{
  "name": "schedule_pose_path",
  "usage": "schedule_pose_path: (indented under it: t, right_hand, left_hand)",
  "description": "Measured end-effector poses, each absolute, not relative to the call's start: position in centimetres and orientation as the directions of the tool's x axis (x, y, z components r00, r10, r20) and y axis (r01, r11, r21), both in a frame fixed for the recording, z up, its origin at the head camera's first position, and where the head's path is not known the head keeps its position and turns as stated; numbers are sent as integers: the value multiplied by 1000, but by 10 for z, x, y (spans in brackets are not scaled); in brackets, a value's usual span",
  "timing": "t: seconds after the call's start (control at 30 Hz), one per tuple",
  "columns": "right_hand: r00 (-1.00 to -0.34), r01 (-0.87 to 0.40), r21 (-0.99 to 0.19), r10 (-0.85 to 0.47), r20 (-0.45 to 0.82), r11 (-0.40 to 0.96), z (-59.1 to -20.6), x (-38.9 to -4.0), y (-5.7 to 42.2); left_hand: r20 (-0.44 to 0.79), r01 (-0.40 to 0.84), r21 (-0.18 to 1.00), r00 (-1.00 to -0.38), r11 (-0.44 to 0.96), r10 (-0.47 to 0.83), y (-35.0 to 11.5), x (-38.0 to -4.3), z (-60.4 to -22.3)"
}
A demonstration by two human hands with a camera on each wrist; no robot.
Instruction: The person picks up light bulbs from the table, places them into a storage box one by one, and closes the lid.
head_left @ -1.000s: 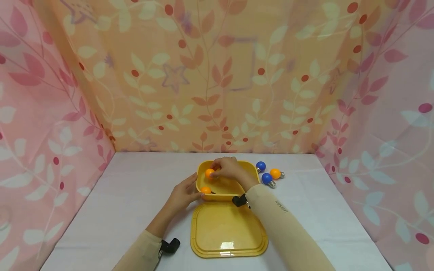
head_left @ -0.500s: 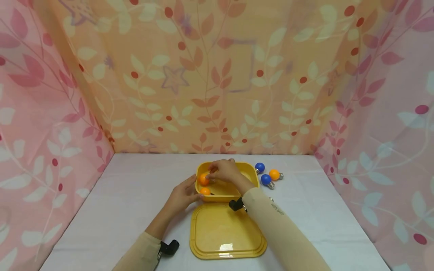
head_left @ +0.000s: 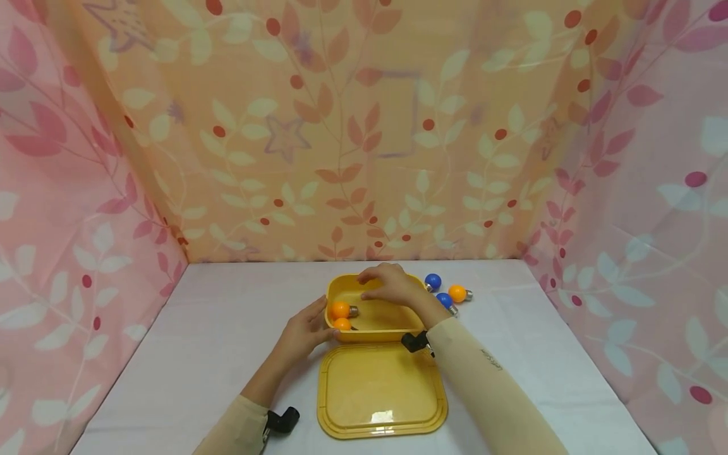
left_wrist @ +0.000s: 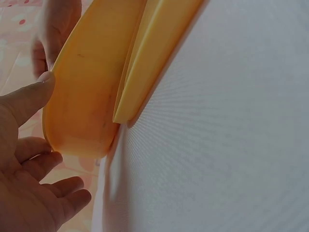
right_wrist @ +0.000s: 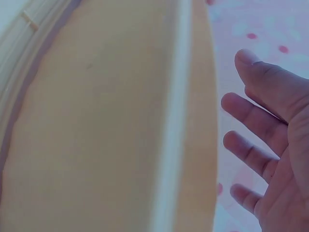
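A yellow plastic box (head_left: 378, 335) stands uncovered on the white table. Two orange light bulbs (head_left: 340, 309) lie at its left end, the upper one with its metal base pointing right. My left hand (head_left: 301, 332) holds the box's near left corner; the left wrist view shows the thumb at the rim of the box (left_wrist: 84, 96) and fingertips against its end. Over the inside of the box hovers my right hand (head_left: 392, 285), its fingers parted. Nothing is between the fingers of this right hand (right_wrist: 270, 135) in the right wrist view.
The yellow lid (head_left: 382, 392) lies flat just in front of the box. To the right of the box are a blue bulb (head_left: 433, 281), a second blue bulb (head_left: 443, 300) and an orange bulb (head_left: 457, 293). Patterned cloth (head_left: 341, 158) encloses the back and sides.
My right hand has lowered an orange bulb into the box's left end, let it go beside the other one, and moved back to the right. My left hand has stayed at the corner.
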State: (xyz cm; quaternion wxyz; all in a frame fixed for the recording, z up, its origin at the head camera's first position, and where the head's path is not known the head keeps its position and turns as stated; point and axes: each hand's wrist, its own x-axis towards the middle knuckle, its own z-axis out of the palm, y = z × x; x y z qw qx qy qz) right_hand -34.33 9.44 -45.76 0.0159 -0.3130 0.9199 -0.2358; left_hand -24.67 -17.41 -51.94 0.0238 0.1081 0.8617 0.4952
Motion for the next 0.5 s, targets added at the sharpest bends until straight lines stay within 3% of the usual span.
schedule_pose_path:
  t: [0.27,0.5]
  right_hand:
    - [-833,-524,-527,-533,152,669,-454,-328,121]
    - [-798,-592,-477,-554,235,650,-447,-311,139]
  left_hand:
    - [62,155,874,-976,461,211,-173,-246,-518]
    - [56,145,876,-978,460,201,-173,-245,-519]
